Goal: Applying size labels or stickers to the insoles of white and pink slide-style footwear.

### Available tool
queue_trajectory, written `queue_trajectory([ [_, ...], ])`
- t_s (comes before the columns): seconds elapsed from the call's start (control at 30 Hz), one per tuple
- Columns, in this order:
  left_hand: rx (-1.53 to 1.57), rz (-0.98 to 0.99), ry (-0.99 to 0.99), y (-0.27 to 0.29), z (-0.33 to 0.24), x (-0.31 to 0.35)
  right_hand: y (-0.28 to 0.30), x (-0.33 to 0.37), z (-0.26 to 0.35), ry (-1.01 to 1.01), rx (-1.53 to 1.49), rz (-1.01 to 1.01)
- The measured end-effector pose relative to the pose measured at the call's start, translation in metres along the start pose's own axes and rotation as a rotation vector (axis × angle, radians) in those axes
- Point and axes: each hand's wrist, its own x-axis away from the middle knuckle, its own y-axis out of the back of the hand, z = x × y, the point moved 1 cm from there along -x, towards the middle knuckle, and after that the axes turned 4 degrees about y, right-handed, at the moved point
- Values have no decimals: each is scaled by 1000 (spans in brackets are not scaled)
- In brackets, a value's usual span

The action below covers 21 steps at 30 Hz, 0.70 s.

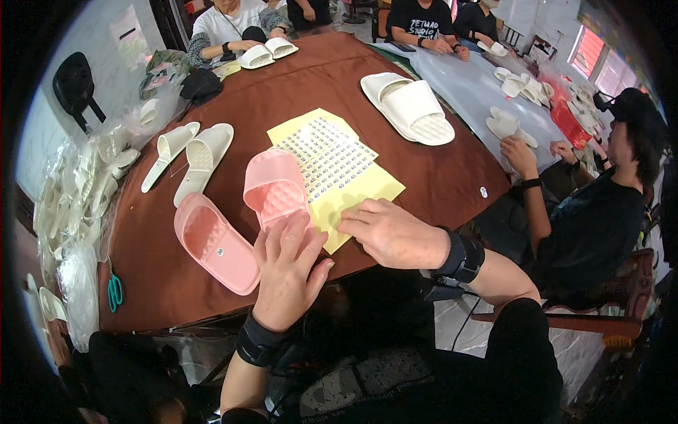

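Observation:
Fingers spread, my left hand (288, 274) lies over the heel end of a pink slipper (272, 182), which it partly covers. Left of it rests a second pink slipper (217, 247), with a small round white sticker on its insole. My right hand (395, 233) is over the lower right part of a yellow sticker sheet (367, 189). Its fingertips are pinched together, and whatever is between them is too small to make out. Rows of small printed round stickers cover the upper part of the sheet, and more yellow paper shows behind it.
White slippers (203, 157) lie at the left of the brown table (282, 78), another white pair (409, 107) at the far right. Green-handled scissors (115, 291) are at the left edge, near bagged slippers (85, 184). A loose sticker (484, 191) sits near the right corner. Other people work around.

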Motion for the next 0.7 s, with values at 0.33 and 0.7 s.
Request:
queue_trajectory([
  [0.33,-26,-23,35,-9,5,0,4,-21,-20,-93,-273,-80],
  [0.7,-30,-59,61,-10,4,2,-28,-36,-63,-238,-368,-216],
])
